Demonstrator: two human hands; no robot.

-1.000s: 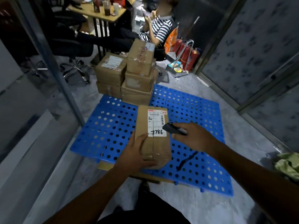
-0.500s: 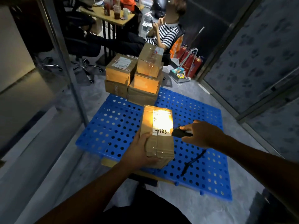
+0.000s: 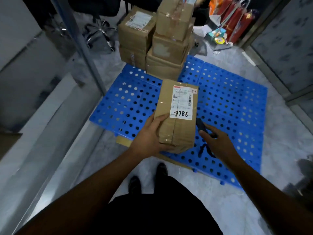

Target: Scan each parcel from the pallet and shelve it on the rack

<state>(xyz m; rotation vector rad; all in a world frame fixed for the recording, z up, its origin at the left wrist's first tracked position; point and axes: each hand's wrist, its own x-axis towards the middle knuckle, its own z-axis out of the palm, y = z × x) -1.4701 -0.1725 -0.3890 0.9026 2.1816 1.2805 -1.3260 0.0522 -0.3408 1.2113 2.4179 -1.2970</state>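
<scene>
A: Above the near edge of a blue perforated plastic pallet (image 3: 228,102), a person holds one brown taped cardboard parcel (image 3: 176,126), label up, with "7786" handwritten on it. How many parcels in all?

B: Six can be counted. One is in hand. Five are in the stack of brown cardboard boxes (image 3: 166,48) at the pallet's far edge: two in the left column, three in the right. Whether the left column sits on the pallet or just off it cannot be told.

A: And the hands?

B: Two. The left hand (image 3: 149,138) grips the parcel's near left corner, thumb on top and fingers curled beneath. The right hand (image 3: 218,141) has its fingers wrapped round one black handheld scanner (image 3: 201,126), whose tip is just beside the parcel's right side. A black strap (image 3: 205,150) hangs below it.

A: Anything showing inside the boxes?

B: No. All are taped shut, so the contents are hidden.

A: Room to move?

B: The pallet's right and near parts lie bare. A grey metal post (image 3: 81,41) stands by its far left corner and grey patterned wall panels (image 3: 288,39) run along the right, with pale floor between. Two dark shoes (image 3: 134,184) stand just short of the near edge, where a flat cardboard sheet (image 3: 122,141) pokes out from under the pallet.
</scene>
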